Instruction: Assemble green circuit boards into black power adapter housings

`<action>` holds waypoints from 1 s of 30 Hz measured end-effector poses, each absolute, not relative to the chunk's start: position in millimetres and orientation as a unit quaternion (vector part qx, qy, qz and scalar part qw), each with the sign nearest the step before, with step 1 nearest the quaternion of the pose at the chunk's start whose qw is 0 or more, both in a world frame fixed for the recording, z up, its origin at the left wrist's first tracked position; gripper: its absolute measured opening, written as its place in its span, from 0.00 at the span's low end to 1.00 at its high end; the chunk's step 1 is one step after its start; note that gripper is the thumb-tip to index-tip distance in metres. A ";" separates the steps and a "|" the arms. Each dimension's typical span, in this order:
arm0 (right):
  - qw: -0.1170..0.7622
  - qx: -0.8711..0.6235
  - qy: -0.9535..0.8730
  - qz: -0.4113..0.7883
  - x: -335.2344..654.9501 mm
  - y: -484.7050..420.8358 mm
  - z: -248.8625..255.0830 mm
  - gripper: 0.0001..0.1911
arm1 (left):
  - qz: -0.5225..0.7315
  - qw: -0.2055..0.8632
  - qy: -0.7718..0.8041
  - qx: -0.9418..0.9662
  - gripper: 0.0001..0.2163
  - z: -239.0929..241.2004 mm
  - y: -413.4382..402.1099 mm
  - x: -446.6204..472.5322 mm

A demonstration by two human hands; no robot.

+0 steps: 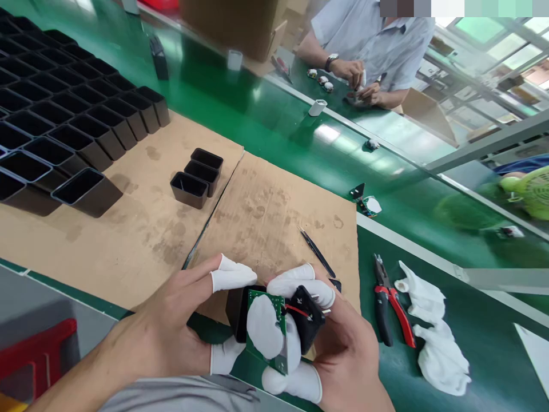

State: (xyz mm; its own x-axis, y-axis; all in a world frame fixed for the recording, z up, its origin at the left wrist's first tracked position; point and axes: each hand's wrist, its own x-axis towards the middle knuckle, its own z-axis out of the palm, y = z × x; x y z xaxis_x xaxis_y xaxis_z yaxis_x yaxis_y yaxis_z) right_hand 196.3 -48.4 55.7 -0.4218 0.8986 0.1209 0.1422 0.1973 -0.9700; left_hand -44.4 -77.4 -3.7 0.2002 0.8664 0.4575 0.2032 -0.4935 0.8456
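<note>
My left hand [171,320], with white finger cots on its fingertips, is closed around a black plastic box [235,312] whose open end faces right. My right hand [343,337], also in white finger cots, grips a green circuit board [279,363] with large white patches on it. Beside the board, between the right fingers, sits a black plastic piece [309,329] with a red wire. One edge of the board is at the mouth of the box; how far it reaches inside is hidden. Black tweezers [317,252] lie on the cardboard just beyond my right hand.
Cardboard sheets [266,200] cover the bench. Many black boxes [86,109] stand in rows at left, with three smaller ones [203,171] nearer the middle. Pliers [389,303] and white gloves [441,349] lie at right. A green conveyor belt [274,120] runs behind; a co-worker's hands [358,86] are across it.
</note>
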 end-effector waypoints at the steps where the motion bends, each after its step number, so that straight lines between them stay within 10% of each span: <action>1: 0.375 -0.385 -0.679 0.501 196.8 -48.4 54.8 0.27 | 0.509 0.328 0.379 0.700 0.35 -4.2 -77.3 -44.1; 30: 0.330 -0.368 -0.726 0.479 194.0 -44.3 52.9 0.38 | 0.482 0.330 0.405 0.704 0.38 -6.6 -82.7 -46.7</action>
